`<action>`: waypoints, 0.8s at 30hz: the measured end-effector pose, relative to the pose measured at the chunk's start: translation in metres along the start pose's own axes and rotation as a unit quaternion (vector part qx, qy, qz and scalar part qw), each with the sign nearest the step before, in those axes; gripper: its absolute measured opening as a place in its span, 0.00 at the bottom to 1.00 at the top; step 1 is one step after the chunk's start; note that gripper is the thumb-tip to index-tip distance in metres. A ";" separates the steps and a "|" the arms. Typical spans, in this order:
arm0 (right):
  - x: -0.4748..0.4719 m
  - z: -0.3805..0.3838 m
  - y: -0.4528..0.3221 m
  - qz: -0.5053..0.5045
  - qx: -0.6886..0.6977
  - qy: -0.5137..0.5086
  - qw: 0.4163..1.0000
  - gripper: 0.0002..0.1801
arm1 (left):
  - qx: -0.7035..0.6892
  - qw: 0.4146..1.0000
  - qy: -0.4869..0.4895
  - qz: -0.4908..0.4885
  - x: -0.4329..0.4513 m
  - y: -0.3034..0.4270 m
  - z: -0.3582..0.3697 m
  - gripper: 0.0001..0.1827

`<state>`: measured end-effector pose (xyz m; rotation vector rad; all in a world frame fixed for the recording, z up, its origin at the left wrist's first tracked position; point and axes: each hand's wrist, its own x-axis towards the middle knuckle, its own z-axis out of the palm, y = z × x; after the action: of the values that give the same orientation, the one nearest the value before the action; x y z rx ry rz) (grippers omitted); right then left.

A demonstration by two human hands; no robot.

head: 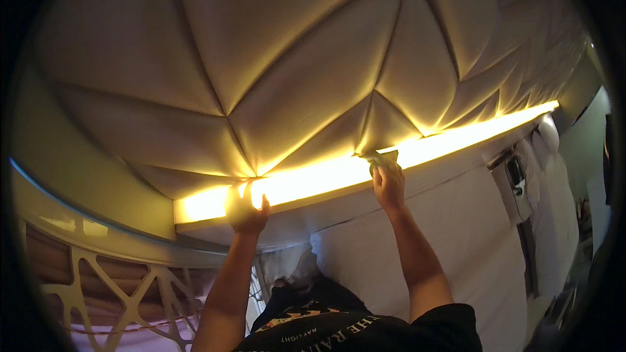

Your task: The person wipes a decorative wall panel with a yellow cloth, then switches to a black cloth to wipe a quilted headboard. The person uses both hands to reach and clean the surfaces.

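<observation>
My left hand (pixel 247 210) rests on the brightly lit ledge (pixel 318 176) near its left end, fingers spread over the front edge. Glare washes out part of its fingers. Farther right, my right hand (pixel 390 188) holds a crumpled cloth (pixel 384 157) on the same glowing ledge, close to the foot of the padded panel (pixel 313 78). That panel has a pale upholstered surface, divided by angular seams. Both arms reach out from a dark printed T-shirt.
Below the ledge lies a bed with a pale cover (pixel 455 244). A lattice screen (pixel 127 298) with curved openings stands at lower left. On the right, a light-coloured box-like object (pixel 511 186) sits on the bed near bunched white fabric (pixel 547 137).
</observation>
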<state>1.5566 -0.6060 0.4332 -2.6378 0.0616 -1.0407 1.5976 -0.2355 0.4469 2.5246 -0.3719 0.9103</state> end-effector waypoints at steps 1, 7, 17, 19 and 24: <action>0.002 -0.003 0.001 0.030 0.019 0.015 0.999 0.08 | 0.003 1.000 0.012 0.008 0.000 0.001 -0.001 0.24; 0.063 -0.027 -0.097 0.102 0.318 0.104 0.937 0.16 | 0.053 0.997 0.050 0.035 -0.005 -0.011 -0.002 0.23; 0.095 0.041 -0.160 0.026 0.175 0.234 0.956 0.33 | 0.028 0.999 0.026 0.038 -0.004 -0.009 0.001 0.20; 0.064 0.068 -0.183 0.035 0.127 0.149 0.980 0.15 | 0.020 0.999 0.020 0.042 -0.004 -0.006 0.002 0.20; 0.001 0.083 -0.223 -0.036 0.135 -0.018 0.990 0.26 | -0.001 0.998 -0.003 0.062 -0.007 -0.005 0.002 0.22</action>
<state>1.5976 -0.3715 0.4421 -2.4269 -0.1723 -0.9483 1.5961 -0.2313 0.4394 2.5259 -0.5361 0.9488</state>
